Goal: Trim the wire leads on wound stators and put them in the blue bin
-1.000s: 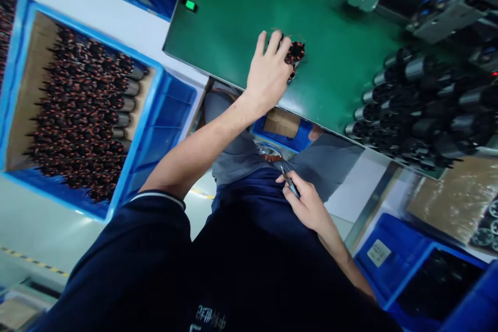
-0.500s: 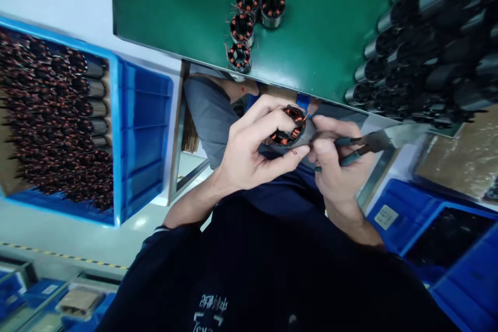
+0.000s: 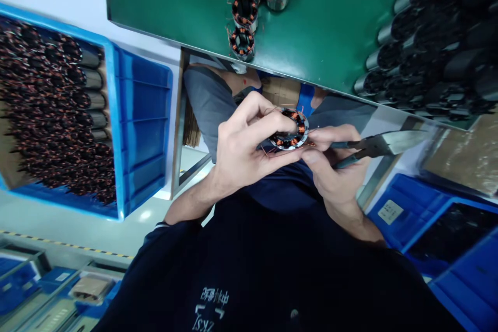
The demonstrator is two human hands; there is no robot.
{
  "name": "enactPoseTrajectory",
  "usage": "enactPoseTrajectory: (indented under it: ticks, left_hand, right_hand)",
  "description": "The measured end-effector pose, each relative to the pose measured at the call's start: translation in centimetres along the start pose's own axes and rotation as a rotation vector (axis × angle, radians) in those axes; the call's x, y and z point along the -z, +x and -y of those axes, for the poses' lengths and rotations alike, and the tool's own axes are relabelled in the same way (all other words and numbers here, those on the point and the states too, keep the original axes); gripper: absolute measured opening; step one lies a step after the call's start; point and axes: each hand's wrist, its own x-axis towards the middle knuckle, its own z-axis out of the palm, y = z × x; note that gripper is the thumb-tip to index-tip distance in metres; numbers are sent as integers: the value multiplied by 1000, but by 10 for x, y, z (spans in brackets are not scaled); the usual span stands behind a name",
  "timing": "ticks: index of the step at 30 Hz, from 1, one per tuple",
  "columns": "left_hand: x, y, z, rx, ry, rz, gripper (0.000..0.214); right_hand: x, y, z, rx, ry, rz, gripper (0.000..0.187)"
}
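My left hand (image 3: 249, 140) is closed on a motor stator (image 3: 301, 140), a ring with copper windings and black insulation. Its fingers reach over and into the ring's opening, while the thumb lies along the near side. Thin copper wires trail from the stator past the thumb. My right hand (image 3: 338, 158) is closed around the grey-green handles of a pair of scissors (image 3: 385, 143), whose metal blades point away to the right. Its thumb and forefinger meet at the stator's right side, by the wire ends; whether they pinch a wire is hard to see.
Several wound stators (image 3: 245, 10) stand on the green table (image 3: 322, 26), with dark metal cylinders (image 3: 420, 46) piled at its right. A blue crate (image 3: 143, 124) of wound stators is on the left. Another blue bin (image 3: 400, 202) is at lower right.
The stator has turned in my left hand, so its ring face shows more and wires now lie along the thumb. The scissors' blades show further right. The view has shifted slightly.
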Motion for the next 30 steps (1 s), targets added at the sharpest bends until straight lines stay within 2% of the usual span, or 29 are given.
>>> enactPoseTrajectory:
  ticks: [2, 4, 8, 13, 16, 18, 22, 24, 27, 30]
  left_hand:
    - [-1, 1, -2, 0, 0, 18, 40]
    - [-1, 2, -4, -59, 23, 41, 39]
    - [-1, 1, -6, -136, 107, 69, 33]
    - [-3, -5, -6, -83, 285, 105, 28]
    - [-3, -7, -3, -53, 306, 99, 28]
    - [-3, -8, 2, -28, 280, 76, 28]
    - [2, -7, 15, 43, 171, 31, 32]
    - [5, -5, 19, 41, 134, -9, 32]
    - [9, -1, 21, -36, 165, -63, 29]
    - [8, 0, 21, -2, 101, -112, 27]
  right_hand:
    - [1, 0, -2, -22, 5, 1, 19]
    - [3, 0, -4, -41, 31, 19, 19]
    - [3, 1, -10, 38, 133, 7, 13]
    - [0, 3, -15, 53, 126, -62, 13]
    - [0, 5, -17, 35, 101, -60, 13]
    - [0, 7, -19, -26, 97, -18, 16]
    - [1, 11, -19, -238, 186, 156, 26]
    - [2, 12, -17, -357, 295, 240, 29]
    - [8, 13, -8, -522, 520, 349, 30]
    - [17, 14, 1, -572, 706, 406, 31]
